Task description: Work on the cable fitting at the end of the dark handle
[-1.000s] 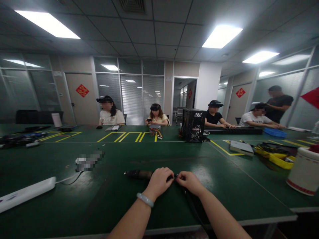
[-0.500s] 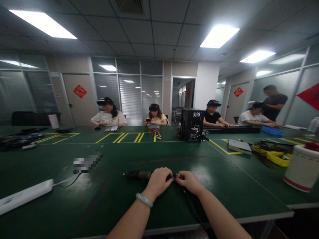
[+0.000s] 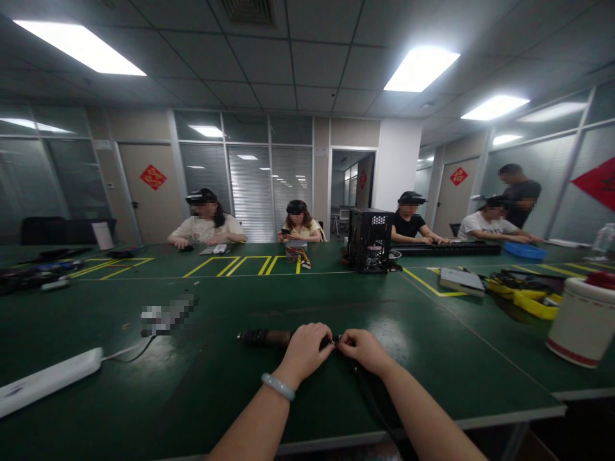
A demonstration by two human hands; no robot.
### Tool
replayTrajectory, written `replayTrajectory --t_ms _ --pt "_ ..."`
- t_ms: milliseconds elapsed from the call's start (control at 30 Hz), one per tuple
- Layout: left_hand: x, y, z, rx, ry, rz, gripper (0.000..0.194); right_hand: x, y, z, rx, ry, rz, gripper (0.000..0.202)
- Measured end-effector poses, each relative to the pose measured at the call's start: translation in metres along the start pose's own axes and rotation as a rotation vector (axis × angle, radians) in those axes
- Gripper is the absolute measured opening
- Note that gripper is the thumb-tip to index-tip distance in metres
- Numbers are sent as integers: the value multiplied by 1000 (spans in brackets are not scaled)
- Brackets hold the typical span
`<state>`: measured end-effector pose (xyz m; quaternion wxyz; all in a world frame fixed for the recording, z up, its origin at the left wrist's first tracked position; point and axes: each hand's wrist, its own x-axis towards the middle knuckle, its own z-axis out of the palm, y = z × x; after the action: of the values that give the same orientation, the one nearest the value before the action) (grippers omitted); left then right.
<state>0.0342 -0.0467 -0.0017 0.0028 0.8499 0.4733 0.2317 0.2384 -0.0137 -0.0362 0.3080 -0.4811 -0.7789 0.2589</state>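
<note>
My left hand (image 3: 310,349) rests over a long dark item (image 3: 271,337) lying on the green table, brownish in its middle and black toward its left end. Its fingers are curled round the right end of this item, which they partly cover. Close beside it, my right hand (image 3: 360,349) has thumb and forefinger pinched on a small dark end piece; its exact kind is too small to tell. Under my right wrist a black strap (image 3: 369,390) runs down over the near table edge. The fingertips of both hands almost meet.
A white power strip (image 3: 52,381) lies at left, its cord leading to a blurred object (image 3: 166,317). A black computer case (image 3: 369,240) stands ahead. A beige container (image 3: 583,323), yellow tray (image 3: 538,304) and silver box (image 3: 461,282) are at right. Several people sit across the table.
My hands and the dark item keep nearly the same position. Across the table, the person at left has shifted their arms, and the standing person at right has moved slightly left.
</note>
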Motion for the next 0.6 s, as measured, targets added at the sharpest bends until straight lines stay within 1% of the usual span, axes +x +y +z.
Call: replayTrajectory --t_ms 133,300,433,600 --pt "0 1 -1 1 -5 32 8 1 3 1 5 5 -13 16" --pt "0 1 -2 -5 6 33 12 2 6 4 -18 12 -10 16" --pt "0 1 -2 -5 4 8 14 2 4 2 -8 8 4 17" --pt "1 2 -2 -8 -23 20 11 -1 -2 -1 -3 4 -10 16"
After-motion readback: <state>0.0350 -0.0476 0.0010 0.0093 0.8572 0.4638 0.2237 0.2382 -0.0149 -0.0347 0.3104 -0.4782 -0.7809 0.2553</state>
